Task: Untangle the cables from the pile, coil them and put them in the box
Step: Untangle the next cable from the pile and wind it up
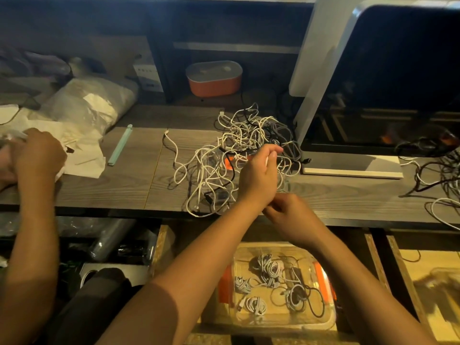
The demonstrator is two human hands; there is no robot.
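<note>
Your desk [124, 185] is dark grey wood grain. At its middle lies the pile of tangled cables [231, 145], mostly white with a few black strands, and it reaches the front edge. Just right of the pile stands a monitor's white base [351, 168], and beyond that a second tangle [438, 175]. To your left lie a pale green strip [120, 145], crumpled papers [82, 158] and a clear plastic bag [92, 100].

The left hand [258, 175], right hand [291, 215] and both forearms [199, 257] are bare.
</note>
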